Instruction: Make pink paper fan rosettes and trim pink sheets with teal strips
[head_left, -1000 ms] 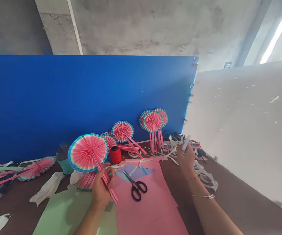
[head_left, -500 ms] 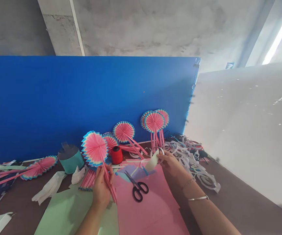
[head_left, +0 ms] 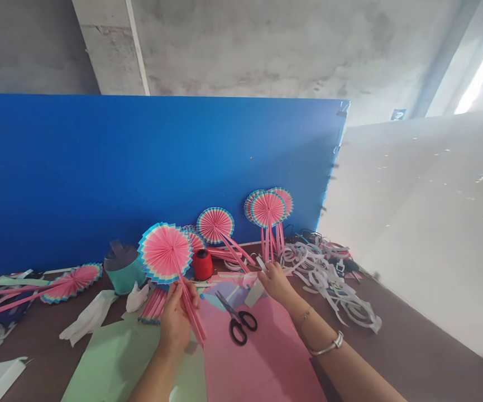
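My left hand (head_left: pixel 177 319) is closed round the pink stick handles of a pleated pink paper fan with a blue and cream rim (head_left: pixel 165 253), holding it upright above the table. My right hand (head_left: pixel 275 281) reaches out over the pink paper sheet (head_left: pixel 262 357), fingers pinched on a pale strip of paper (head_left: pixel 254 292) that hangs from them. Black-handled scissors (head_left: pixel 237 320) lie on the pink sheet between my two hands.
Finished fans (head_left: pixel 268 211) lean against a blue board (head_left: pixel 140 167) at the back. A red thread spool (head_left: pixel 202 264), a teal cup (head_left: pixel 124 271), a green sheet (head_left: pixel 111 363), a folded pink fan (head_left: pixel 70 280) and a tangle of white strips (head_left: pixel 333 285) lie around. A white partition stands at right.
My right hand came back from the white strip pile at right to the middle with a pale strip. The fan in my left hand turned and stands more upright.
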Demonstrator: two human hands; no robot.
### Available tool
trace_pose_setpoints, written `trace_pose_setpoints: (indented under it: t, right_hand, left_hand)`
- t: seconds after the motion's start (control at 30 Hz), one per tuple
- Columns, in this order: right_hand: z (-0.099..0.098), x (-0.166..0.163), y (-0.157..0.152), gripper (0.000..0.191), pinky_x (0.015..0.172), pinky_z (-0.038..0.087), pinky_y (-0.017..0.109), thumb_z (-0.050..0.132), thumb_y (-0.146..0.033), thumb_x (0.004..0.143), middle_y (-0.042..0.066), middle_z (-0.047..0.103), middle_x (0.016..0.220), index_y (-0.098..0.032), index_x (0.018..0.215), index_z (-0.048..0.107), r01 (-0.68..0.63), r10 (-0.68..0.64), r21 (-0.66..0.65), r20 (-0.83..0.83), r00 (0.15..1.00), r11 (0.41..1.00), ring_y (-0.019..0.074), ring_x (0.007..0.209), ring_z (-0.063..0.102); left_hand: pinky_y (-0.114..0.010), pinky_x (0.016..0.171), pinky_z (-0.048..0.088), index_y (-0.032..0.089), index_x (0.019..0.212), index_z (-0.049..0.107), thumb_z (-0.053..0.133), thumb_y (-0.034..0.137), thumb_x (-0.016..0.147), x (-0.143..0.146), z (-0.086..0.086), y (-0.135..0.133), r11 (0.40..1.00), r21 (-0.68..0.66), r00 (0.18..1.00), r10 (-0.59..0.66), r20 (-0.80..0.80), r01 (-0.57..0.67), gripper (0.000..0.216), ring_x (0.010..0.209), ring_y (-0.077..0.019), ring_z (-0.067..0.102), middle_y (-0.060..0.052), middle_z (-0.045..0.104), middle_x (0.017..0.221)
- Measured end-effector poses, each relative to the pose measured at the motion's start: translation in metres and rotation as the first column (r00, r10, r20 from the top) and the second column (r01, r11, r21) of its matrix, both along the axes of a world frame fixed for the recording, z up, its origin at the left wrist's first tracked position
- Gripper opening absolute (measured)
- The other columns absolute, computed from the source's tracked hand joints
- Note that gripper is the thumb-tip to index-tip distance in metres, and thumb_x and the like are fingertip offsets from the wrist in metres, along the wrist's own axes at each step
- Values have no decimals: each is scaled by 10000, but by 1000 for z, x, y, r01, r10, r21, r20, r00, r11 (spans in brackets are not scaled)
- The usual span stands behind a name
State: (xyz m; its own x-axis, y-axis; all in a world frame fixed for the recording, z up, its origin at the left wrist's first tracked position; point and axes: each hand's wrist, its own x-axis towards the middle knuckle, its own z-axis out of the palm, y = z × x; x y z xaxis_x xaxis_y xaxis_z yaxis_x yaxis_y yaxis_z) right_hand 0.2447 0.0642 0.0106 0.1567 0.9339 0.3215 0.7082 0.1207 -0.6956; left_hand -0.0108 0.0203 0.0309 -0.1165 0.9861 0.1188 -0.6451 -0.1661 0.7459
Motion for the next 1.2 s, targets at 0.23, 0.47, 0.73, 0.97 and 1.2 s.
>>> trace_pose_setpoints:
  t: [0.23,0.47,0.73,0.97,1.2]
  right_hand:
    - [18,-23,-27,287,857,444,291,412,-47,843,155,607,1094,-133,978,650,-124,200,-176,523,829,977,220,1035,572]
    - [20,-36,-24,154,745,462,300,570,-172,800,181,685,977,-125,840,711,3,135,-235,571,810,972,281,964,624]
    - [48,-64,65,295,874,417,296,518,-358,911,159,675,1034,-127,1022,664,41,-11,-57,454,891,998,245,1052,589]
    - [44,-78,102,145,729,422,275,545,-196,861,142,671,972,-135,881,674,64,-55,-15,341,938,998,220,903,621]
    - [52,-62,103,179,677,384,223,504,-171,858,56,657,891,-169,847,682,30,-58,112,261,964,993,156,833,580]
  left_hand:
    - [-222,490,405,195,763,585,758,349,676,-1,-1,1,1000,1,999,-22,33,22,248,493,-105,506,34,576,617]
    - [-221,489,403,199,775,581,759,342,680,-1,-1,1,1000,2,999,-29,38,29,248,493,-106,503,34,577,612]
    - [-212,476,389,185,765,584,763,343,674,1,0,0,999,-24,999,-32,37,32,255,473,-93,490,32,576,610]
    - [-217,470,388,187,763,595,787,341,638,1,-2,0,997,-71,998,-6,55,10,276,460,-92,478,33,575,599]
    - [-209,461,377,188,775,604,784,342,634,2,-4,1,996,-87,998,-3,60,8,276,456,-86,466,37,563,600]
